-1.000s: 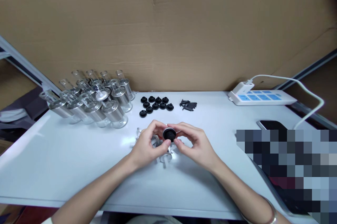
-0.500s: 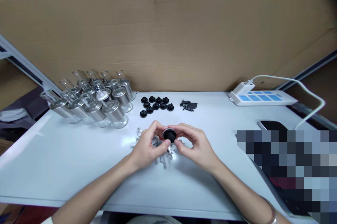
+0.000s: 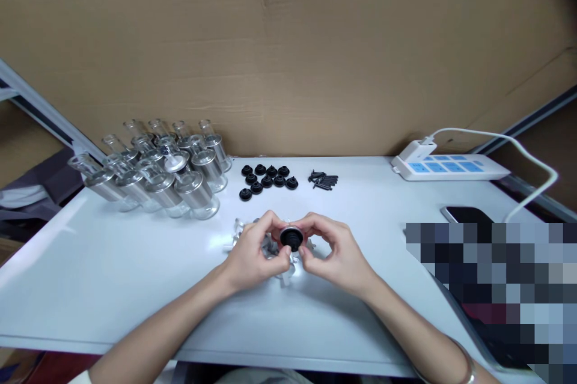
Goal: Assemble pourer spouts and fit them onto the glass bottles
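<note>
Fingers of L hand point(image 3: 255, 255) and R hand point(image 3: 338, 252) pinch round black ribbed stopper w/ silvery rim point(image 3: 291, 238), held above surface point(image 3: 202, 300); uneven thumb pressure could tilt or slip it. Under hands, clear-and-silvery small parts point(image 3: 286, 276), partly hidden: a dropped stopper could scatter them. Beyond, black disc-shaped caps point(image 3: 267, 181) & thin black rods point(image 3: 323, 180), loose, may roll if sleeve-brushed. Person's L: glass bottles w/ metal bands point(image 3: 196, 192), crowded; elbow knock could topple several.

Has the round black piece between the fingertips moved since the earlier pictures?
Yes, slightly: the round black piece is a little lower in the view, its gap to the nearest loose black cap a bit wider.
</note>
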